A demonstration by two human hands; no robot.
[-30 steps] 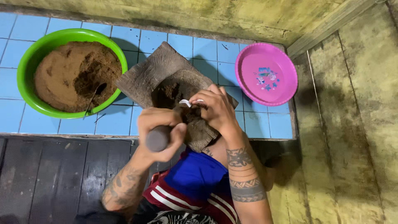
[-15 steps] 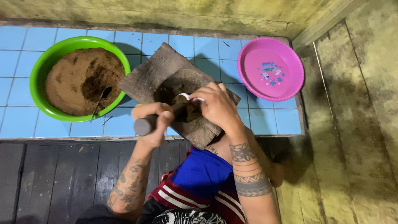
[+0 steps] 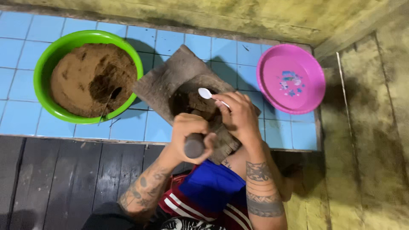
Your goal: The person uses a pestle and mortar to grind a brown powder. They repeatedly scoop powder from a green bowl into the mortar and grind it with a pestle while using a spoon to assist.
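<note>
at the frame's centre the left hand (image 3: 189, 132) is wrapped around a stone pestle (image 3: 194, 145), likely heavy and stiff, best gripped at its thick end. the right hand (image 3: 240, 117) pinches a light white spoon (image 3: 205, 93) over the stone mortar (image 3: 170, 83).

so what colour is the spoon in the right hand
White; the spoon, held in the right hand over the stone mortar, shows best in the head view.

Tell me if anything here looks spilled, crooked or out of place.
Nothing looks spilled. The stone grinding slab sits at an angle to the blue tiles. A utensil is stuck in the brown paste inside the green bowl. The left hand grips a pestle; the right hand holds a white spoon.
</note>
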